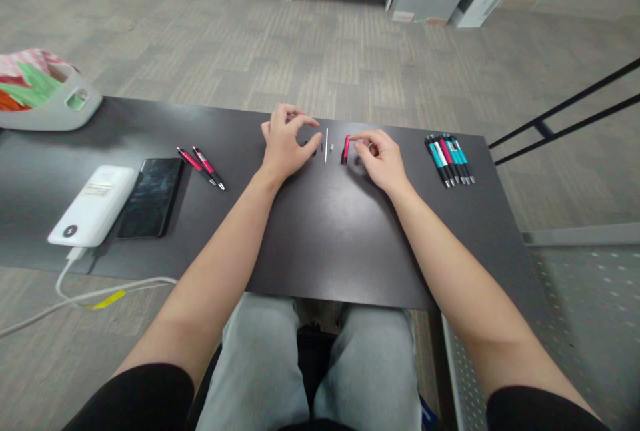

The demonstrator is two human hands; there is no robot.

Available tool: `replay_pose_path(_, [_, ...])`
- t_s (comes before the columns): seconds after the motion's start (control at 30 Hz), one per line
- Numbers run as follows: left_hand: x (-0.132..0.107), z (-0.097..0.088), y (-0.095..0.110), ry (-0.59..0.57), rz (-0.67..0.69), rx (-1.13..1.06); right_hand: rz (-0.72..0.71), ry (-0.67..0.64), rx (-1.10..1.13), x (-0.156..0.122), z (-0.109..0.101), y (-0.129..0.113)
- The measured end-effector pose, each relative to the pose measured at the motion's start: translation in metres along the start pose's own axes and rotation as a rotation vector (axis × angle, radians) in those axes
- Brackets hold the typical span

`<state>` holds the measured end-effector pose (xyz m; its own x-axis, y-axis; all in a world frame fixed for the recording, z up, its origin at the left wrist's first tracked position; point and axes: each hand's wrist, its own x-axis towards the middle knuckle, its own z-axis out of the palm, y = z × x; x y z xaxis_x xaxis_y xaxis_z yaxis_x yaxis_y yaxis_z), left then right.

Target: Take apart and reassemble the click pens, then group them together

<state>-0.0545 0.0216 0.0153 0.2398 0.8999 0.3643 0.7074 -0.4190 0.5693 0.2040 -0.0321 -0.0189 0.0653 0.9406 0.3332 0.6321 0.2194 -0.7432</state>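
Observation:
My left hand [289, 143] is over the far part of the dark table, fingers apart and curved, nothing visibly held. By its thumb lie small dark pen parts [321, 148], partly hidden. A thin pale pen refill [327, 145] lies upright in view beside them, with a small light pen piece [331, 147] to its right. Further right lies a red pen barrel [346, 151] with a dark end. My right hand [383, 161] reaches it from the right: the index fingertip appears to touch its upper end, the thumb is just below, and the barrel is not between them.
Two red-and-black pens [203, 167] lie left of my left arm. Further left are a black phone [151, 197] and a white power bank [95, 205] with a cable [75, 254]. Several pens [449, 161] form a row at right. A white basket [83, 107] stands far left.

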Motion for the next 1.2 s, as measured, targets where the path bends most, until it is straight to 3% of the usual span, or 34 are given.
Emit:
replay_pose_path(0.1, [-0.009, 0.009, 0.013, -0.076, 0.122, 0.053, -0.033, -0.111, -0.165, -0.003, -0.001, -0.016])
replay_pose_path(0.2, [-0.012, 0.02, 0.015, -0.086, 0.173, 0.054, -0.024, -0.139, -0.294, -0.005, 0.0, -0.023])
replay_pose_path(0.37, [-0.01, 0.028, 0.01, -0.05, 0.168, 0.028, 0.005, -0.147, -0.358, -0.005, 0.003, -0.025])
replay_pose_path(0.6, [-0.002, 0.029, 0.004, 0.057, 0.105, -0.159, 0.126, -0.033, -0.367, -0.004, 0.006, -0.018])
replay_pose_path(0.77, [0.006, 0.033, -0.007, 0.137, 0.057, -0.394, 0.102, 0.037, -0.147, 0.001, 0.007, -0.002])
replay_pose_path(0.97, [0.005, 0.029, -0.009, 0.225, 0.121, -0.277, -0.02, 0.129, 0.432, 0.005, 0.01, 0.005])
replay_pose_path(1.1, [0.004, 0.027, -0.008, 0.222, 0.176, -0.356, -0.009, 0.038, 0.497, 0.003, 0.014, -0.003])
replay_pose_path(1.2, [0.005, 0.029, -0.007, 0.212, 0.101, -0.504, -0.026, 0.014, 0.421, 0.002, 0.014, -0.006])
